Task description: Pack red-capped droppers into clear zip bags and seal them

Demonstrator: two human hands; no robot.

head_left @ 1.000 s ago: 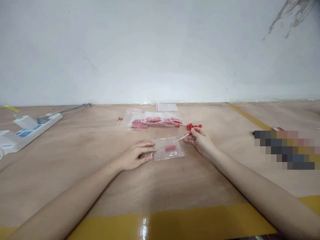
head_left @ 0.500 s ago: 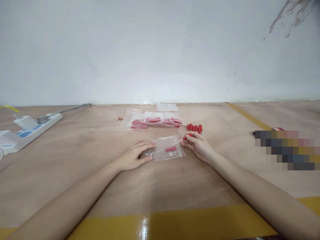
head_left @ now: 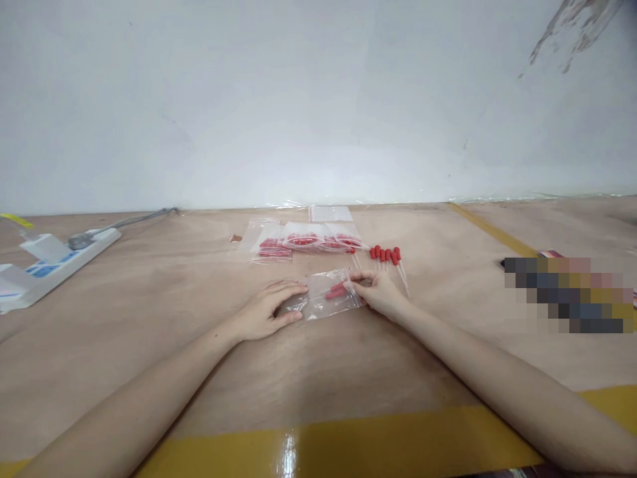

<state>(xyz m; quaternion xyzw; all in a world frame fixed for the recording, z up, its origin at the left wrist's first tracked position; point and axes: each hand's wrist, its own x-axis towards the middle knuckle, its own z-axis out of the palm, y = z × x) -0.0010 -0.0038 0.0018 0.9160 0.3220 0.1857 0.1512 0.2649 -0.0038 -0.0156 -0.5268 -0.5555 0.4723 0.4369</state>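
Observation:
A clear zip bag [head_left: 318, 307] lies flat on the table between my hands. My left hand [head_left: 271, 311] rests at its left end, thumb and fingers apart, the fingertips holding the plastic down. Inside the bag is a dropper [head_left: 336, 293] with a red rubber bulb. My right hand [head_left: 374, 292] is at the bag's mouth on the right, its fingers closed on the bulb of a second dropper that is in the bag beside the first. The fingers partly cover this bulb. Behind my right hand, several more red-bulbed droppers [head_left: 385, 254] lie with their clear stems toward me.
Several filled zip bags [head_left: 303, 240] with red bulbs overlap at the back. A flat bag [head_left: 330, 214] lies behind them. On the left stands a white power strip [head_left: 99, 249] with plugs and a grey cord. A blurred-out object [head_left: 567, 295] is on the right.
My right hand has moved left with the dropper, pushing it through the bag's mouth beside the first one. My left hand has stayed in place on the bag.

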